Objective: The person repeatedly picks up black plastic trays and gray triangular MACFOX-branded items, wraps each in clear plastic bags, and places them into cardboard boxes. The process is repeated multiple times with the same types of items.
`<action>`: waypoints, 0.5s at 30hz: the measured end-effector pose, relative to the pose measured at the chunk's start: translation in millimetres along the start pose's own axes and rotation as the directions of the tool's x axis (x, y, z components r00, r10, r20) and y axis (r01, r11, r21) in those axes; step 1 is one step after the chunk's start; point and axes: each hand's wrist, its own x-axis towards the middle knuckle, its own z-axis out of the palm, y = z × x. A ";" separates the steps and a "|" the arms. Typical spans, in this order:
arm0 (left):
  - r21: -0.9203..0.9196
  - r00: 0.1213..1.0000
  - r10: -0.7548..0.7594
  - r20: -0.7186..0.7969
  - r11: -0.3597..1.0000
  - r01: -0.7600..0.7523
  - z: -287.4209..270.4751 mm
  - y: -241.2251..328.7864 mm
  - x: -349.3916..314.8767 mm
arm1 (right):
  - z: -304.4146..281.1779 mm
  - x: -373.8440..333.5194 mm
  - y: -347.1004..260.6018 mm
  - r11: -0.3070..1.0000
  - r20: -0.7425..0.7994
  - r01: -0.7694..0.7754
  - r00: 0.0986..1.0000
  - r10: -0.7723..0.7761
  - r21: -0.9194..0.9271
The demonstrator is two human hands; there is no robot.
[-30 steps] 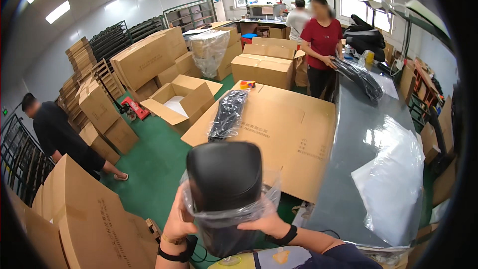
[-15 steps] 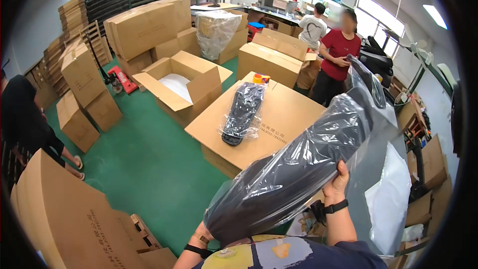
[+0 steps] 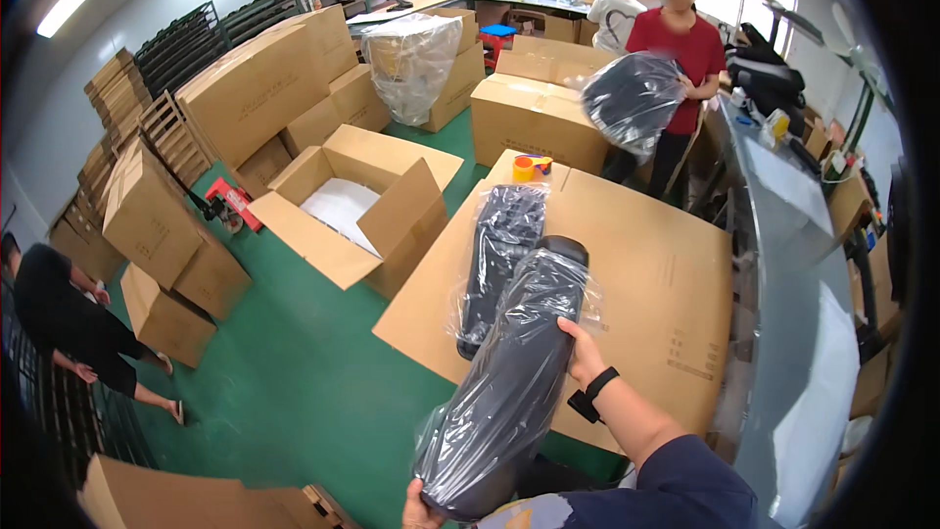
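Observation:
Both my hands hold a long, dark padded panel (image 3: 509, 387) wrapped in shiny clear plastic, tilted above the front of a large closed carton (image 3: 646, 284). My right hand (image 3: 585, 353) is closed on its right edge toward the far end. With its fingers partly hidden, my left hand (image 3: 421, 507) grips the near end at the lower left corner. On the carton lies a black moulded part (image 3: 504, 255) in clear plastic, just left of the panel's far end and partly covered by it. An orange-yellow roll of tape (image 3: 526, 168) stands at the carton's far edge.
An open carton (image 3: 392, 235) with white sheeting inside stands left of the closed one. A grey worktable (image 3: 793, 333) runs along the right. A person in red (image 3: 676, 49) holds a plastic-wrapped black piece beyond; another in black (image 3: 73, 318) walks at far left.
The wrapped panel has swung left from beside the grey table to over the carton, with both hands still on it. The person in red has turned and now holds their wrapped piece farther left.

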 end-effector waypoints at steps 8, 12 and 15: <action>0.011 0.982 0.068 0.174 0.997 -0.071 143.3 46.0 107.7 | 67.9 157.7 -55.9 0.929 -0.143 -0.059 0.990 0.006 -0.366; 0.028 1.000 -0.031 0.004 0.999 0.031 147.3 56.4 182.9 | 14.7 213.9 -17.3 0.777 -0.089 0.225 0.937 -0.339 -0.587; 0.064 0.998 -0.057 -0.032 0.996 0.059 162.8 57.5 179.3 | -22.7 204.0 21.0 0.897 -0.117 0.187 0.961 -0.253 -0.400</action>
